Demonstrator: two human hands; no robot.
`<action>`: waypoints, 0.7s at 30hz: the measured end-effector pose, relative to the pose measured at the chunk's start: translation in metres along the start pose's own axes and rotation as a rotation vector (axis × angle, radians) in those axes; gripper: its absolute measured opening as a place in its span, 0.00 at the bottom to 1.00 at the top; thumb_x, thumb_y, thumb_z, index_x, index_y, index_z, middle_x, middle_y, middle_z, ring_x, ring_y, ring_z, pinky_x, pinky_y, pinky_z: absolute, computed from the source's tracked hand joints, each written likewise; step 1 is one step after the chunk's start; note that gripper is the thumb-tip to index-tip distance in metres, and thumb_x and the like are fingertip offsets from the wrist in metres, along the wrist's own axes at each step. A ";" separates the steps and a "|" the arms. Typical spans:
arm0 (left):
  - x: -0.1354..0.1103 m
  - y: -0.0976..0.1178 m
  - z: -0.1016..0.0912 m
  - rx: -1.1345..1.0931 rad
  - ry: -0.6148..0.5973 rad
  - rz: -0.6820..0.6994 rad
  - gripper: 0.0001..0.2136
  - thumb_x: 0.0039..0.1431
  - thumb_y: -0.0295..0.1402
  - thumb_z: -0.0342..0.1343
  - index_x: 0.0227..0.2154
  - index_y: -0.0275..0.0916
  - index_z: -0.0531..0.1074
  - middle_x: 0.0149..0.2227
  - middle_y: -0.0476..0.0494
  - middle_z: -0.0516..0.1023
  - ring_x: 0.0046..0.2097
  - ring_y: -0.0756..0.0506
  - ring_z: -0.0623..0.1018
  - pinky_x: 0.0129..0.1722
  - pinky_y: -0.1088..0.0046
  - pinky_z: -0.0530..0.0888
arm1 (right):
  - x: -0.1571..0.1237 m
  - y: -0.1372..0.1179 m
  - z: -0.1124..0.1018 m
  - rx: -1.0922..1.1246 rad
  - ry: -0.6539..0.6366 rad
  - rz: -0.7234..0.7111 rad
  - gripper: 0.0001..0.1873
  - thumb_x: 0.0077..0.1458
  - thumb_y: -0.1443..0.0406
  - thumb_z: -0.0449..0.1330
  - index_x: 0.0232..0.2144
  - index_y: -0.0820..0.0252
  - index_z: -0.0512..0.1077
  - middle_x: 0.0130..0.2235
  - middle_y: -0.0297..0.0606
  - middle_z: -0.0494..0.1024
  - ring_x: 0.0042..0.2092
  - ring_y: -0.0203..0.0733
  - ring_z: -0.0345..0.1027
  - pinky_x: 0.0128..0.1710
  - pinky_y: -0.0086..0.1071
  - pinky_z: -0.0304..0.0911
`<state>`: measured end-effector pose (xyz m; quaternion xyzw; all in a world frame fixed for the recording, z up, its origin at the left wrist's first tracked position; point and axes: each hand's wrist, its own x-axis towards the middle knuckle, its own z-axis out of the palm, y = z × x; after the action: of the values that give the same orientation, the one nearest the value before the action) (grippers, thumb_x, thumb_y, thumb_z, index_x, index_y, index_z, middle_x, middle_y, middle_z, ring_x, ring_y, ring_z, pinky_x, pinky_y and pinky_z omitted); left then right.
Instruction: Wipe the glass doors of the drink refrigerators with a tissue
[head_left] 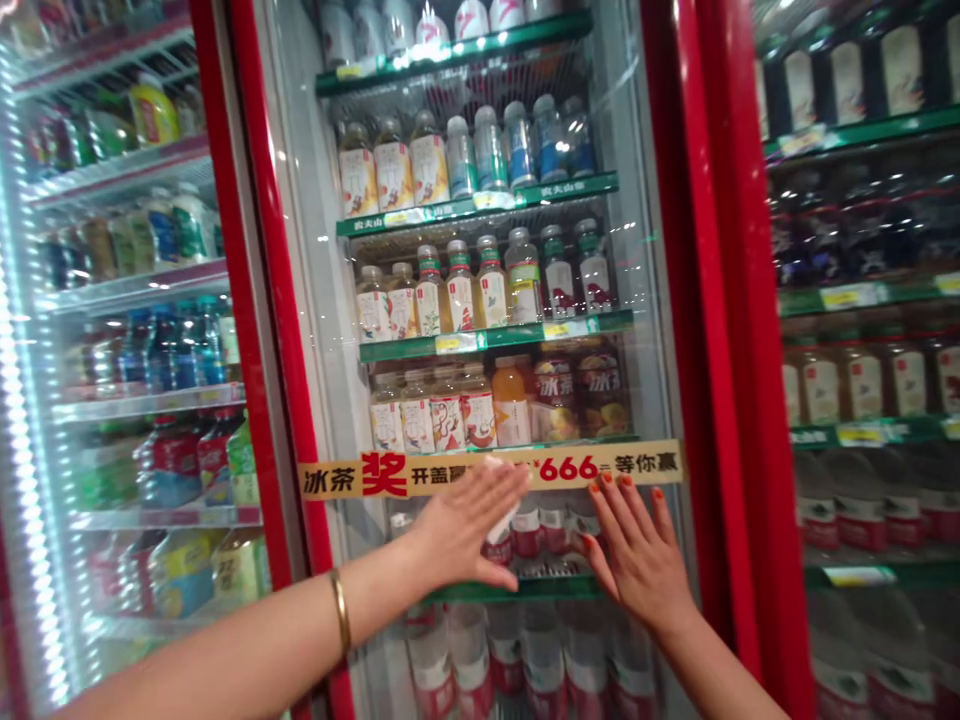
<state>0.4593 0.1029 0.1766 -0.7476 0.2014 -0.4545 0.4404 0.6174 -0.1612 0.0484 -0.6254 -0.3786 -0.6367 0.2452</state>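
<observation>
My left hand (461, 525) lies flat with its fingers together against the glass door (645, 390) of a drinks fridge. A crumpled white cloth (504, 522) shows at the edge of that hand and by its fingertips, mostly hidden under it. The fingers cover the middle of a yellow printed strip (442, 475) stuck across the door. My right hand (637, 555) rests on the glass with fingers spread and nothing in it, its fingertips at the strip's lower edge.
Behind the glass, bottles (491, 285) stand in rows on green-edged shelves (495, 335). Red door frames (277, 300) run up both sides. A lit fridge with drinks (172, 345) is at the left, and another fridge with bottles (862, 380) at the right.
</observation>
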 end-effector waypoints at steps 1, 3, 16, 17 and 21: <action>0.000 0.003 -0.001 0.009 -0.007 0.114 0.62 0.53 0.80 0.30 0.77 0.34 0.47 0.82 0.42 0.37 0.82 0.39 0.35 0.81 0.61 0.42 | 0.000 0.000 -0.001 0.008 0.002 0.008 0.40 0.71 0.57 0.59 0.78 0.56 0.50 0.75 0.41 0.64 0.80 0.47 0.46 0.81 0.51 0.34; 0.008 -0.014 -0.003 0.018 -0.008 0.141 0.61 0.55 0.79 0.33 0.78 0.35 0.45 0.82 0.43 0.36 0.82 0.40 0.34 0.81 0.61 0.40 | -0.001 0.001 -0.002 0.028 -0.001 0.007 0.39 0.71 0.59 0.58 0.78 0.55 0.51 0.74 0.40 0.66 0.80 0.47 0.47 0.81 0.51 0.35; 0.052 -0.004 0.001 -0.023 0.048 0.127 0.60 0.57 0.78 0.35 0.77 0.30 0.45 0.82 0.37 0.39 0.82 0.38 0.36 0.81 0.58 0.38 | 0.001 0.007 -0.010 -0.025 -0.017 -0.103 0.40 0.69 0.64 0.56 0.78 0.63 0.50 0.76 0.45 0.61 0.81 0.48 0.39 0.81 0.51 0.33; 0.062 -0.018 0.001 -0.027 0.065 0.018 0.60 0.59 0.76 0.38 0.78 0.30 0.42 0.82 0.35 0.39 0.82 0.38 0.35 0.80 0.56 0.36 | 0.000 0.007 -0.010 -0.027 -0.020 -0.104 0.40 0.69 0.64 0.56 0.78 0.63 0.50 0.77 0.44 0.59 0.81 0.48 0.40 0.81 0.51 0.33; 0.093 -0.034 0.002 -0.105 0.099 -0.252 0.62 0.59 0.74 0.44 0.77 0.25 0.33 0.81 0.26 0.37 0.81 0.36 0.30 0.81 0.51 0.38 | -0.001 0.004 -0.007 -0.022 0.006 -0.050 0.40 0.70 0.63 0.55 0.79 0.59 0.48 0.79 0.39 0.51 0.81 0.48 0.39 0.81 0.53 0.33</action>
<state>0.5042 0.0568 0.2519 -0.7656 0.1510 -0.5313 0.3297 0.6164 -0.1687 0.0486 -0.6166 -0.3863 -0.6487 0.2231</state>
